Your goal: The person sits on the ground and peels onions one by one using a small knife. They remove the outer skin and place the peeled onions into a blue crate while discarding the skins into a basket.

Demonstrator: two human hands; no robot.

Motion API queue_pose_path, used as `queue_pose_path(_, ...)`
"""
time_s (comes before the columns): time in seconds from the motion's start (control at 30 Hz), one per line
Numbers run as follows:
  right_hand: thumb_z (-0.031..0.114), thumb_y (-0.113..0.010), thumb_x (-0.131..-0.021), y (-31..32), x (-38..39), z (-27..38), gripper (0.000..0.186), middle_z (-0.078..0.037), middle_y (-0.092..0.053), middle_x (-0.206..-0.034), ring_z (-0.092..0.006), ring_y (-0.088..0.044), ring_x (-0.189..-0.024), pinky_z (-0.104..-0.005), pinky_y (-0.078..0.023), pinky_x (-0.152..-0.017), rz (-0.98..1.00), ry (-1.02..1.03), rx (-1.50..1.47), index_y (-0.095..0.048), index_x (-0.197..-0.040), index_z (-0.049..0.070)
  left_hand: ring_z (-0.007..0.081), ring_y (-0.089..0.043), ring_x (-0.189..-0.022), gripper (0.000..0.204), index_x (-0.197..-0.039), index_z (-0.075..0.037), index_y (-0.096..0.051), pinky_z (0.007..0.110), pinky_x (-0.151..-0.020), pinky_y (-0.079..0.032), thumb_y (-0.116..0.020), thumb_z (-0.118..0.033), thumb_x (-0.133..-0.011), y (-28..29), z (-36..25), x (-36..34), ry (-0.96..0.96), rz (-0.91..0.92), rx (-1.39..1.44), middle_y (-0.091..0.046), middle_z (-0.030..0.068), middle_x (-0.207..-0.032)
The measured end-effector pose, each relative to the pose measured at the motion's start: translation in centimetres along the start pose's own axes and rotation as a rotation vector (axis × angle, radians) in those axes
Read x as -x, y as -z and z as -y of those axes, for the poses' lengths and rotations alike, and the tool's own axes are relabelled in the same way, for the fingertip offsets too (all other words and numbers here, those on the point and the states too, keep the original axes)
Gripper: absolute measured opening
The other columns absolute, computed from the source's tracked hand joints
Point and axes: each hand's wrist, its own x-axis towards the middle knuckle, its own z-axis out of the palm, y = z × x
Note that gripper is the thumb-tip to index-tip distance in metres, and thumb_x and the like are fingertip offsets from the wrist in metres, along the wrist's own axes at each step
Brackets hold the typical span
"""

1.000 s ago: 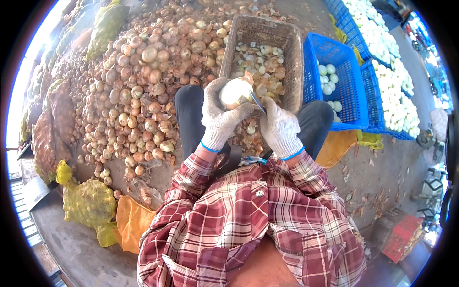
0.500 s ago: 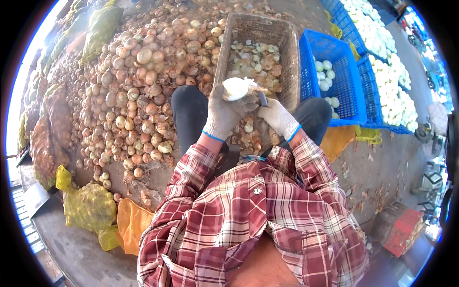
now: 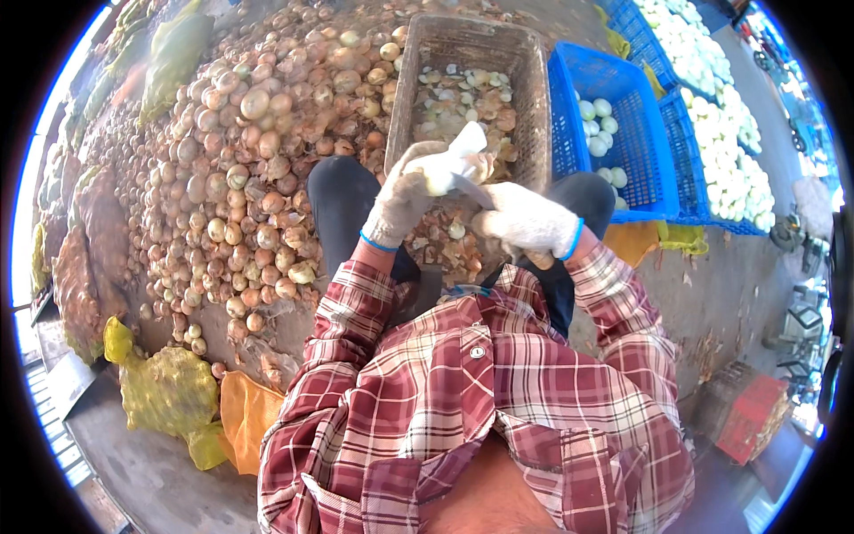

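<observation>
Above the lap, at about twelve o'clock from the plaid shirt, the gloved left hand [image 3: 400, 200] is cupping a pale peeled round onion [image 3: 442, 169], its fingers [image 3: 418, 160] curling around the near side and hiding much of it. The gloved right hand [image 3: 527, 221] is closing its fingers on a small dark knife [image 3: 470, 189]; the handle is hidden and the blade is hard to make out where it is meeting the onion. Behind, a brown woven basket [image 3: 525, 98] is holding peelings.
</observation>
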Motion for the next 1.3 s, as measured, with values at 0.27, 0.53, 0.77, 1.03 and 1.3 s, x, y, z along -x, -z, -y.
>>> queue_pose_path(0.27,0.018,-0.053,-0.085,-0.4,-0.6,-2.5,0.018,-0.019,-0.065,-0.075,-0.0368,-0.067,-0.076,-0.0467,-0.053,-0.067,-0.354,0.312,1.029,-0.06,-0.091,0.003,0.0214,-0.064,-0.095,0.064,-0.12,0.004,-0.058,0.034,-0.079,-0.052,-0.067,-0.044,-0.079,-0.3,-5.0,-3.0,0.283,0.059,-1.062,-0.064,0.0135,-0.112)
queue_pose_path(0.53,0.015,-0.053,-0.084,0.3,-0.6,-3.6,0.012,-0.015,-0.064,-0.067,-0.0327,-0.067,-0.065,-0.0437,-0.052,-0.059,-0.334,0.368,1.291,-0.059,-0.087,0.004,0.0211,-0.068,-0.082,0.04,-0.097,-0.002,-0.07,0.033,-0.076,-0.052,-0.066,-0.039,-0.081,-1.3,-3.7,-5.3,0.539,0.01,-1.18,-0.071,0.0136,-0.087)
queue_pose_path(0.77,0.013,-0.052,-0.083,1.5,0.5,-6.1,0.008,-0.013,-0.062,-0.064,-0.0321,-0.065,-0.062,-0.0438,-0.051,-0.056,-0.533,0.315,1.201,-0.057,-0.086,0.008,0.0135,-0.065,-0.07,0.044,-0.105,0.002,-0.067,0.029,-0.06,-0.053,-0.066,-0.038,-0.087,-2.1,-2.1,-4.9,0.562,-0.26,-0.627,-0.069,0.0083,-0.09)
queue_pose_path(1.03,0.016,-0.054,-0.085,1.1,0.2,-9.8,0.014,-0.013,-0.064,-0.063,-0.0334,-0.066,-0.058,-0.0443,-0.053,-0.054,-0.891,0.059,1.089,-0.061,-0.094,0.009,0.0124,-0.061,-0.07,0.024,-0.098,-0.002,-0.065,0.028,-0.062,-0.049,-0.068,-0.021,-0.084,-0.7,2.5,-5.6,0.523,-0.4,-0.366,-0.064,0.0043,-0.082)
queue_pose_path(1.3,0.018,-0.054,-0.088,6.1,0.4,-13.0,0.024,-0.017,-0.067,-0.075,-0.0297,-0.066,-0.062,-0.0412,-0.054,-0.06,-1.053,0.085,0.342,-0.061,-0.104,0.001,0.0127,-0.059,-0.073,0.026,-0.102,-0.002,-0.061,0.027,-0.06,-0.048,-0.066,-0.01,-0.079,-4.5,-0.7,-5.2,0.474,-0.271,-0.591,-0.063,0.0043,-0.087)
